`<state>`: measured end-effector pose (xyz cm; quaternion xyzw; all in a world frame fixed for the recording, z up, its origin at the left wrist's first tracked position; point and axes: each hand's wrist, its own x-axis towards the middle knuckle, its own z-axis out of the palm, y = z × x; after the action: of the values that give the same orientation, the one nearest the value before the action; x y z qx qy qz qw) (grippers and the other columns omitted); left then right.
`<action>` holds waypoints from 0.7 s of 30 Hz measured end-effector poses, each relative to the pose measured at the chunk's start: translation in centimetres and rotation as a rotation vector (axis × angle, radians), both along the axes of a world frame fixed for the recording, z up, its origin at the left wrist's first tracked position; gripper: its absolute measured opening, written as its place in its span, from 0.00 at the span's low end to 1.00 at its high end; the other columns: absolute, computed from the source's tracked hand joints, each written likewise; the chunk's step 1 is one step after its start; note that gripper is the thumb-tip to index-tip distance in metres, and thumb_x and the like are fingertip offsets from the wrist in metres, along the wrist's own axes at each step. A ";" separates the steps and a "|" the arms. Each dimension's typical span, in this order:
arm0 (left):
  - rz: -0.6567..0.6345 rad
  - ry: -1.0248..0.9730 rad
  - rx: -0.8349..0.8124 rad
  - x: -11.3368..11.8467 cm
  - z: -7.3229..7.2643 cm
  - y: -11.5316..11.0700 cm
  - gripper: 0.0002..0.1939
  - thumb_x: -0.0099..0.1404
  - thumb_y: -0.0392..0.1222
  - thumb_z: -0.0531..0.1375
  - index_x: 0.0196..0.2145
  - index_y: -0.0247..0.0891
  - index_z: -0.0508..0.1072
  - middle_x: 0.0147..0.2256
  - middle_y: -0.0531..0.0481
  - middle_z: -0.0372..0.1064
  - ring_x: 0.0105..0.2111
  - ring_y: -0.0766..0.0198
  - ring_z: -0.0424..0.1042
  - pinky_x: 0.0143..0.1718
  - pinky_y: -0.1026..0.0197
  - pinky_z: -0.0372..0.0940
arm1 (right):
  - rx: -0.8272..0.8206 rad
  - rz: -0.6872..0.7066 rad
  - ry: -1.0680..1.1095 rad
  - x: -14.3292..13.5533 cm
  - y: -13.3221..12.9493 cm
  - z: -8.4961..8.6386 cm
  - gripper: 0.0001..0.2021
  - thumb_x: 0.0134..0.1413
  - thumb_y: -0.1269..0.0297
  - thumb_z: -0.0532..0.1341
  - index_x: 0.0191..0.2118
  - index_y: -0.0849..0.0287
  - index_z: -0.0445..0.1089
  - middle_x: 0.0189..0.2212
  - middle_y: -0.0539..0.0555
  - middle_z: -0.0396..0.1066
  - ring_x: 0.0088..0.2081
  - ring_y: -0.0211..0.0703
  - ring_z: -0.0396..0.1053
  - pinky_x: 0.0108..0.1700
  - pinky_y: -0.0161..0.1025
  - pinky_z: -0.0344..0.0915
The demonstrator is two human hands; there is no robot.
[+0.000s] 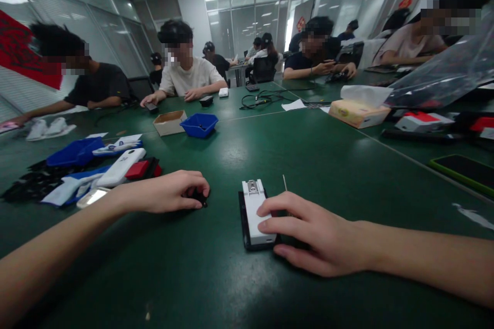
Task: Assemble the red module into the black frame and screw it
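A white, box-shaped device with a metal clip at its far end lies on a flat black base. My right hand rests on its right side, fingers spread, two fingertips on the white top and the thumb beside its near corner. A thin pale stick shows just beyond that hand; its lower part is hidden. To the left, my left hand is curled with thumb and fingers closed round a small black piece at the tabletop. Most of that piece is covered, so its kind is unclear.
Left lie a blue tray, gloves, a white device and a red-and-black item. Ahead are a cardboard box and a blue bin. Right are a tissue box and a phone. Several people sit around.
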<state>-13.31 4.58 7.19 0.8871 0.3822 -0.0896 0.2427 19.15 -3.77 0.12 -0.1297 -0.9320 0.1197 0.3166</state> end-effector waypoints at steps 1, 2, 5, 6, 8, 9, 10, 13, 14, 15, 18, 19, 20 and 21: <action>0.006 0.009 0.004 0.2 0.0 0.0 0.07 0.69 0.42 0.62 0.45 0.43 0.76 0.46 0.48 0.73 0.43 0.58 0.76 0.40 0.62 0.70 | -0.004 0.001 -0.003 0.0 0.0 0.0 0.16 0.67 0.70 0.57 0.58 0.62 0.64 0.53 0.64 0.68 0.53 0.47 0.69 0.55 0.42 0.70; 0.013 0.019 0.006 0.2 0.0 0.0 0.07 0.69 0.42 0.62 0.45 0.43 0.75 0.46 0.48 0.73 0.42 0.57 0.75 0.39 0.62 0.69 | -0.008 0.000 -0.005 0.0 0.0 0.0 0.16 0.67 0.70 0.58 0.58 0.61 0.64 0.53 0.64 0.68 0.53 0.47 0.69 0.55 0.42 0.70; 0.036 0.040 -0.006 0.2 -0.1 -0.2 0.09 0.69 0.46 0.63 0.45 0.42 0.74 0.44 0.47 0.73 0.40 0.57 0.75 0.38 0.61 0.69 | -0.015 0.000 -0.004 0.1 0.0 -0.1 0.16 0.67 0.70 0.58 0.59 0.61 0.64 0.53 0.64 0.69 0.53 0.47 0.69 0.55 0.43 0.70; 0.042 0.038 -0.008 0.1 -0.1 -0.4 0.10 0.69 0.46 0.63 0.45 0.42 0.74 0.44 0.47 0.73 0.40 0.57 0.75 0.39 0.61 0.70 | -0.012 0.001 -0.003 0.1 0.0 -0.1 0.16 0.67 0.70 0.58 0.59 0.61 0.64 0.53 0.64 0.69 0.53 0.47 0.69 0.55 0.43 0.70; 0.042 0.027 -0.004 0.1 -0.1 -0.6 0.09 0.69 0.45 0.62 0.45 0.41 0.74 0.45 0.46 0.73 0.42 0.56 0.75 0.41 0.60 0.70 | -0.001 0.001 0.001 0.0 0.0 -0.1 0.16 0.67 0.70 0.58 0.59 0.62 0.64 0.53 0.65 0.69 0.53 0.47 0.69 0.55 0.43 0.70; 0.030 0.022 0.003 0.2 -0.2 -0.7 0.08 0.70 0.44 0.62 0.45 0.41 0.75 0.45 0.46 0.73 0.42 0.56 0.75 0.42 0.59 0.70 | 0.004 0.003 0.004 0.0 0.0 -0.1 0.16 0.67 0.70 0.58 0.59 0.62 0.64 0.53 0.65 0.68 0.53 0.47 0.69 0.55 0.43 0.70; 0.010 0.019 0.015 0.3 -0.2 -0.8 0.08 0.70 0.43 0.61 0.45 0.41 0.75 0.46 0.46 0.73 0.43 0.56 0.75 0.43 0.59 0.70 | 0.005 0.003 0.007 0.0 0.0 -0.1 0.16 0.67 0.70 0.58 0.59 0.62 0.64 0.53 0.65 0.68 0.54 0.47 0.69 0.55 0.43 0.70; -0.067 0.008 0.065 0.7 -0.1 -0.9 0.07 0.71 0.40 0.59 0.44 0.41 0.76 0.46 0.46 0.73 0.43 0.56 0.75 0.44 0.59 0.69 | 0.001 -0.005 0.032 -0.1 -0.1 -0.1 0.17 0.67 0.71 0.58 0.59 0.62 0.63 0.54 0.64 0.68 0.54 0.47 0.69 0.56 0.43 0.70; -0.083 0.005 0.079 0.9 -0.1 -1.0 0.06 0.71 0.40 0.59 0.43 0.41 0.76 0.45 0.46 0.73 0.42 0.57 0.75 0.44 0.60 0.69 | -0.001 -0.009 0.041 -0.1 -0.1 -0.1 0.18 0.66 0.71 0.58 0.60 0.61 0.63 0.54 0.64 0.68 0.55 0.47 0.69 0.57 0.43 0.70; -0.092 0.005 0.086 1.1 -0.2 -1.0 0.06 0.70 0.40 0.59 0.42 0.40 0.76 0.44 0.46 0.73 0.41 0.57 0.75 0.42 0.60 0.69 | -0.003 -0.012 0.048 -0.1 -0.1 -0.1 0.18 0.66 0.71 0.58 0.60 0.61 0.62 0.54 0.64 0.68 0.55 0.47 0.69 0.57 0.43 0.70; -0.104 -0.003 0.095 1.4 -0.4 -1.2 0.04 0.70 0.39 0.59 0.39 0.39 0.75 0.42 0.47 0.72 0.38 0.59 0.74 0.39 0.62 0.68 | -0.018 -0.013 0.069 0.0 0.0 -0.1 0.18 0.66 0.71 0.59 0.60 0.61 0.62 0.54 0.64 0.67 0.54 0.46 0.69 0.57 0.42 0.70; -0.109 -0.009 0.096 1.5 -0.5 -1.3 0.04 0.70 0.38 0.59 0.40 0.39 0.75 0.43 0.47 0.72 0.38 0.59 0.74 0.39 0.62 0.68 | -0.021 -0.012 0.080 0.1 0.0 -0.1 0.18 0.66 0.71 0.59 0.60 0.61 0.62 0.54 0.64 0.67 0.54 0.46 0.69 0.57 0.42 0.70; -0.115 -0.019 0.098 1.5 -0.7 -1.3 0.05 0.70 0.38 0.59 0.40 0.39 0.75 0.43 0.47 0.71 0.38 0.60 0.74 0.39 0.62 0.68 | -0.023 -0.012 0.091 0.1 0.0 -0.2 0.19 0.66 0.71 0.59 0.60 0.61 0.61 0.54 0.64 0.67 0.55 0.46 0.68 0.57 0.42 0.70; -0.121 -0.033 0.103 1.5 -0.8 -1.4 0.05 0.70 0.38 0.59 0.41 0.39 0.74 0.43 0.47 0.72 0.38 0.60 0.74 0.39 0.62 0.68 | -0.023 -0.012 0.104 0.1 0.0 -0.3 0.19 0.66 0.72 0.59 0.60 0.61 0.61 0.54 0.64 0.67 0.55 0.46 0.68 0.58 0.42 0.70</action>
<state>-11.77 3.18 6.40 0.9212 0.3280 -0.0696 0.1974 19.29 -3.74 -0.13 -0.1326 -0.9119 0.1352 0.3640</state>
